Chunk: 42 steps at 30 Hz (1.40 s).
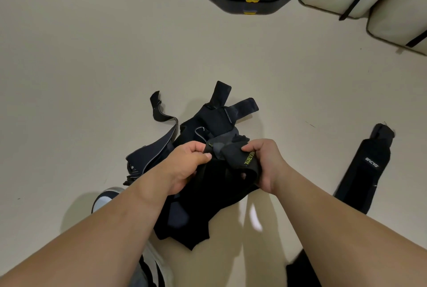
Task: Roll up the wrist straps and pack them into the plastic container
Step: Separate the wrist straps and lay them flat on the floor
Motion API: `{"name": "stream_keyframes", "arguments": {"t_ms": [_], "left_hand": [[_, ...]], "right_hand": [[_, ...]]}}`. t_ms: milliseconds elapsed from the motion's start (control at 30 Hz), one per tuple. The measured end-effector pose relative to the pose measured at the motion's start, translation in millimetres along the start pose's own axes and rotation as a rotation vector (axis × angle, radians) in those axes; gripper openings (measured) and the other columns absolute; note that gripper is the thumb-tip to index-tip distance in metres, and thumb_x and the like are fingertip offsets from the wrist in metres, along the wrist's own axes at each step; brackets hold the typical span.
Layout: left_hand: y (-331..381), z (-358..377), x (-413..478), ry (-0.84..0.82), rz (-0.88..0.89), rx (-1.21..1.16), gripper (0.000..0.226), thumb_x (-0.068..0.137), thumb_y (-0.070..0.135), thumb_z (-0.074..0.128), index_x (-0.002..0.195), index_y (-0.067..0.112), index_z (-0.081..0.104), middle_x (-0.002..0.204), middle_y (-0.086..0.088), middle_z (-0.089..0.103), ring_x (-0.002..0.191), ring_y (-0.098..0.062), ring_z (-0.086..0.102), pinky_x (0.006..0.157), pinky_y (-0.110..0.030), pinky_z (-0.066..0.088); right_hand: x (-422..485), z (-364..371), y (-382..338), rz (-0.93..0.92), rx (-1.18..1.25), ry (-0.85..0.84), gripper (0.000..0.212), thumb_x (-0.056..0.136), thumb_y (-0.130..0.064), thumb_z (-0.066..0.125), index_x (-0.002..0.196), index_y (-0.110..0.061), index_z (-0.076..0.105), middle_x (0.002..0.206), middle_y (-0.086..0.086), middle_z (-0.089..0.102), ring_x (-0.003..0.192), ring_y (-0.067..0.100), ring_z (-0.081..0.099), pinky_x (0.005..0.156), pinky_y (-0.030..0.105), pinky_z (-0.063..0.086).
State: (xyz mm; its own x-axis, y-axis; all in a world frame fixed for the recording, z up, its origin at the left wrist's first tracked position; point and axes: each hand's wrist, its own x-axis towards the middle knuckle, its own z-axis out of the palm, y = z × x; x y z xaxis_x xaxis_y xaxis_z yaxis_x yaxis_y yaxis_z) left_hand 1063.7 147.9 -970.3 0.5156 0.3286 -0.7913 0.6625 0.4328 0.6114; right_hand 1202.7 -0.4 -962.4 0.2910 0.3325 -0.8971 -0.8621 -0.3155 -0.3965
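On the floor (92, 78) near its front edge, a tangled strap pile (208, 124) is lying; left hand (184, 166) and right hand (263, 164) fingers are pinching one wrist strap (233, 154), risking snagging neighbours. No container is showing.

Left hand (184, 161): pinches one end of a black wrist strap (233, 157).
Right hand (265, 161): grips the strap's other end beside yellow lettering.
Pile of straps (208, 124): beneath the hands, on the floor (92, 78).
Separate strap (367, 166): flat on the floor, right of the pile.
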Motion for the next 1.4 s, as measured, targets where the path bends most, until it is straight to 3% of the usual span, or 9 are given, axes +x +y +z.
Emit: {"name": "stream_keyframes", "arguments": {"t_ms": [167, 300, 533, 667, 733, 900, 1033, 1233, 1400], "left_hand": [[19.8, 4.2, -13.3, 0.009, -0.125, -0.108, 0.042, 0.074, 0.004, 0.061, 0.113, -0.005, 0.071, 0.097, -0.018, 0.069, 0.086, -0.032, 0.067, 0.076, -0.038, 0.058], [42.2, 15.6, -39.8, 0.066, -0.187, -0.138, 0.002, 0.076, 0.006, 0.055, 0.076, 0.008, 0.055, 0.074, -0.011, 0.055, 0.062, -0.026, 0.055, 0.062, -0.030, 0.050], [80.1, 9.7, -79.7, 0.223, 0.024, 0.023, 0.027, 0.091, 0.032, 0.071, 0.100, 0.008, 0.077, 0.099, -0.016, 0.080, 0.094, -0.035, 0.077, 0.091, -0.041, 0.061], [102.8, -12.6, -124.8, 0.155, 0.010, -0.006, 0.029, 0.096, 0.032, 0.065, 0.105, 0.008, 0.076, 0.095, -0.011, 0.081, 0.088, -0.029, 0.078, 0.091, -0.044, 0.063], [114.6, -22.5, -155.5, 0.045, -0.009, -0.089, 0.023, 0.098, 0.022, 0.053, 0.097, 0.009, 0.072, 0.083, -0.008, 0.078, 0.071, -0.024, 0.075, 0.072, -0.035, 0.063], [140.5, -33.1, -231.8, -0.200, 0.083, 0.025, 0.030, 0.092, 0.003, 0.041, 0.111, 0.007, 0.064, 0.100, -0.012, 0.072, 0.077, -0.024, 0.071, 0.083, -0.043, 0.066], [154.5, -13.0, -286.1, -0.286, 0.280, 0.224, 0.046, 0.092, -0.017, 0.046, 0.123, 0.011, 0.066, 0.083, -0.002, 0.073, 0.070, -0.016, 0.071, 0.081, -0.041, 0.064], [150.6, 50.0, -328.6, -0.239, 0.565, 0.520, 0.033, 0.090, 0.003, 0.075, 0.117, 0.022, 0.069, 0.113, -0.020, 0.072, 0.082, -0.028, 0.069, 0.072, -0.047, 0.061], [136.9, 94.3, -315.2, -0.232, 0.641, 0.596, 0.010, 0.092, 0.015, 0.073, 0.098, 0.022, 0.073, 0.081, -0.007, 0.070, 0.066, -0.014, 0.061, 0.061, -0.032, 0.051]], "right_hand": [[-6.4, 2.1, -2.0, 0.018, -0.049, -0.033, 0.045, 0.074, -0.021, 0.060, 0.114, -0.004, 0.072, 0.103, 0.017, 0.072, 0.086, 0.037, 0.068, 0.081, 0.039, 0.057], [-18.0, 6.8, -2.5, 0.007, -0.161, -0.073, 0.050, 0.086, -0.019, 0.050, 0.129, -0.001, 0.069, 0.118, 0.015, 0.074, 0.101, 0.035, 0.067, 0.095, 0.040, 0.052], [-63.1, 40.8, -7.4, -0.097, -0.151, -0.051, 0.048, 0.060, -0.026, 0.072, 0.105, -0.010, 0.075, 0.110, 0.023, 0.073, 0.091, 0.034, 0.057, 0.085, 0.042, 0.044], [-118.5, 64.4, -16.2, -0.216, -0.217, -0.100, 0.017, 0.084, -0.018, 0.064, 0.096, -0.009, 0.073, 0.079, 0.010, 0.073, 0.063, 0.026, 0.066, 0.064, 0.031, 0.054], [-148.5, 66.8, -27.3, -0.278, -0.279, -0.122, 0.014, 0.094, -0.015, 0.058, 0.097, -0.009, 0.070, 0.073, 0.004, 0.069, 0.059, 0.021, 0.065, 0.058, 0.029, 0.052], [-234.0, 66.1, -50.9, -0.346, -0.427, -0.158, 0.025, 0.106, -0.015, 0.046, 0.101, -0.009, 0.069, 0.086, 0.007, 0.076, 0.072, 0.023, 0.074, 0.069, 0.035, 0.058], [-307.1, 52.6, -49.5, -0.448, -0.404, -0.122, 0.025, 0.108, -0.023, 0.048, 0.104, -0.010, 0.069, 0.108, 0.013, 0.080, 0.098, 0.030, 0.074, 0.098, 0.046, 0.056], [-371.9, 7.8, -23.9, -0.511, -0.321, -0.056, 0.027, 0.110, -0.028, 0.051, 0.116, -0.011, 0.071, 0.106, 0.005, 0.082, 0.100, 0.024, 0.078, 0.087, 0.039, 0.056], [-385.7, -35.2, -15.8, -0.489, -0.307, -0.040, 0.040, 0.100, -0.036, 0.068, 0.123, -0.004, 0.074, 0.114, 0.012, 0.081, 0.111, 0.029, 0.076, 0.104, 0.041, 0.055]]}}
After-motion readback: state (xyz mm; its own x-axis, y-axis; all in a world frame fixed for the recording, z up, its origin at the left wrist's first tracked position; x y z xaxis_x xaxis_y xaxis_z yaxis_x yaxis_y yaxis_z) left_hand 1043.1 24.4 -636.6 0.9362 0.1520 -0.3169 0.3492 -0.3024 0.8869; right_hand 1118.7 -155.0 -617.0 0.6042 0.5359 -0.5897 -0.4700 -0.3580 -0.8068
